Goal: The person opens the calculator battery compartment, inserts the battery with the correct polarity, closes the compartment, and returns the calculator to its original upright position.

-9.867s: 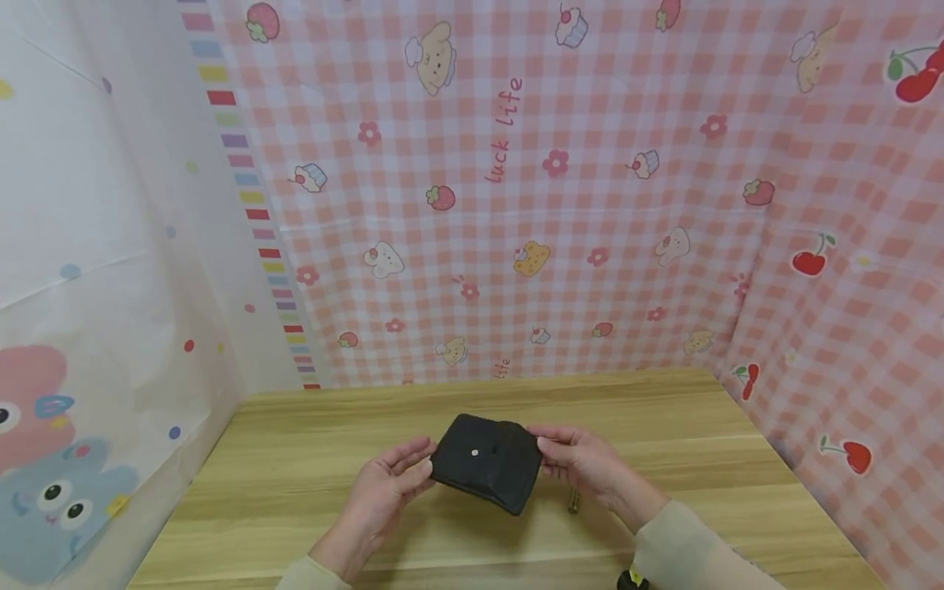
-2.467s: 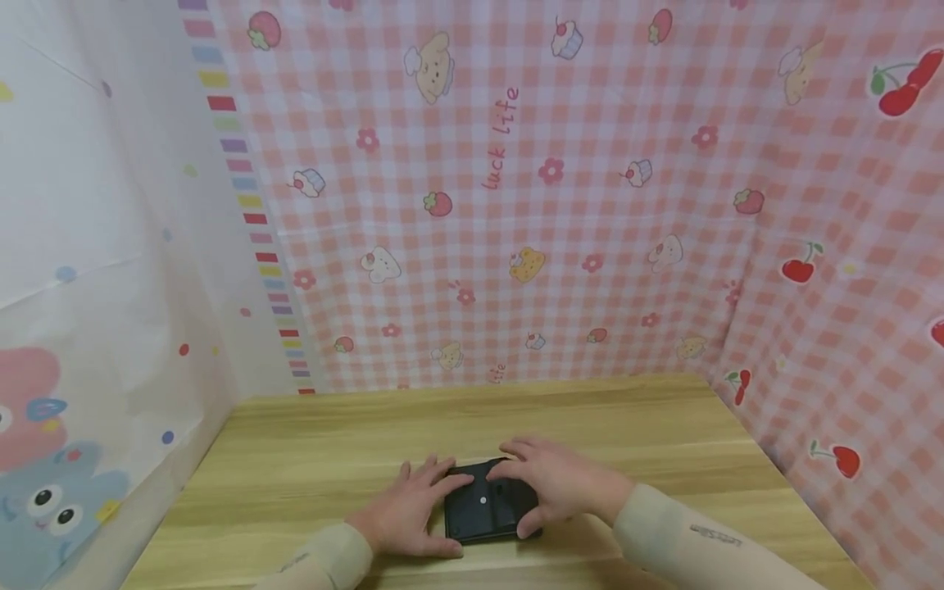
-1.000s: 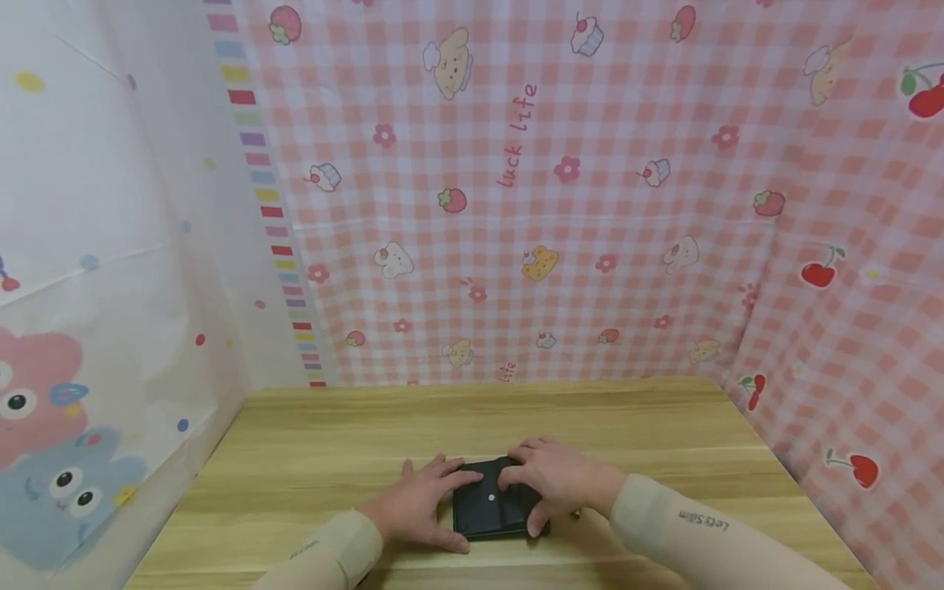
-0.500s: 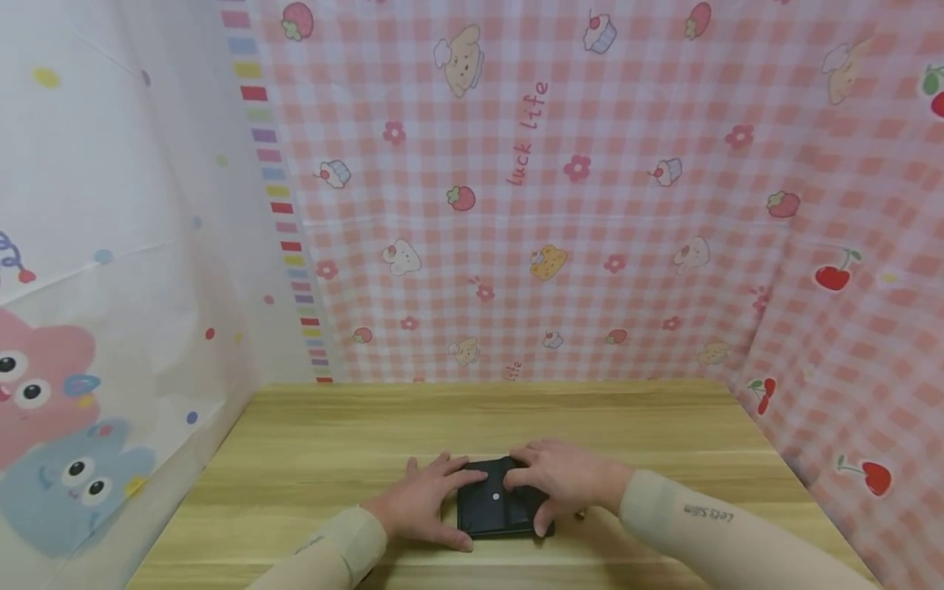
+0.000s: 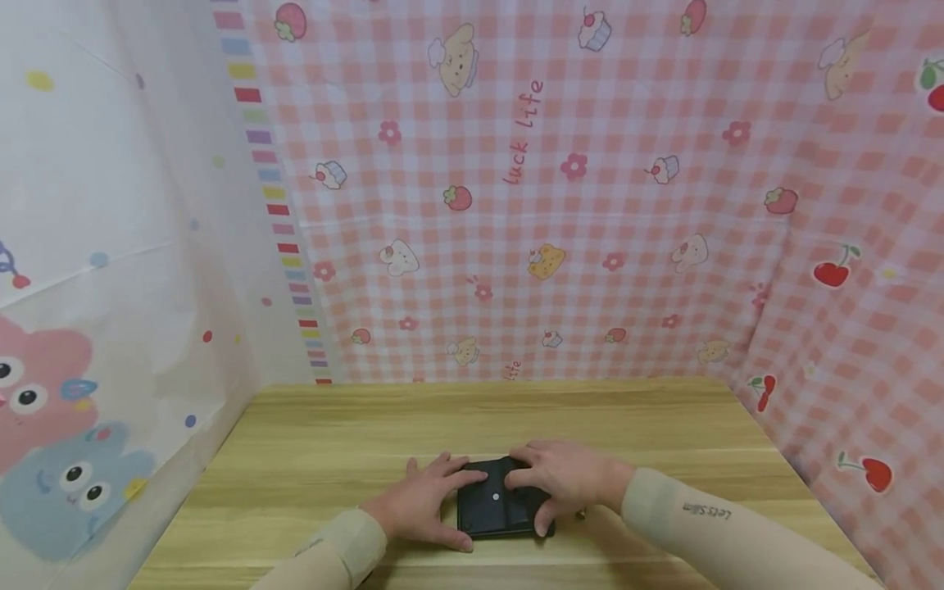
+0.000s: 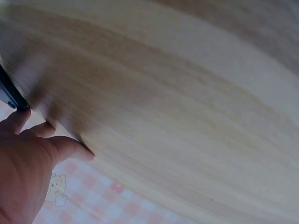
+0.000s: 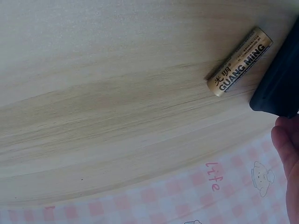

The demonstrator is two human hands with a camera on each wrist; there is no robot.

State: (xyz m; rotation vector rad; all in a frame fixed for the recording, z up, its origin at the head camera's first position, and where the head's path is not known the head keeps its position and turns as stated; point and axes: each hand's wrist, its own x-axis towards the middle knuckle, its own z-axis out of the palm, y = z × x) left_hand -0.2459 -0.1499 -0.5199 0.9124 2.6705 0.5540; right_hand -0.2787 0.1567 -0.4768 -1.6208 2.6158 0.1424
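A flat black wallet (image 5: pixel 490 512) with a small pale round snap lies on the wooden table. My left hand (image 5: pixel 420 504) spreads over its left side, index finger on top and thumb by the near left corner. Across the right part, my right hand (image 5: pixel 571 479) grips the wallet, thumb at the near edge and fingers at the far edge. The right wrist view shows a gold battery (image 7: pixel 239 61) marked GUANG MING, lying beside the wallet (image 7: pixel 280 79). In the head view only a bit of that battery (image 5: pixel 580 515) shows past the right hand.
The wood-grain table (image 5: pixel 369 418) runs back to a pink checked cloth (image 5: pixel 442 311). Another pink cloth (image 5: pixel 848 369) hangs along the right side, and a white patterned cloth (image 5: pixel 184 287) along the left.
About ten seconds ago both hands held the wallet tilted above the table; now it lies flat under them. Over the last second the hands have hardly moved; the head view has shifted slightly.
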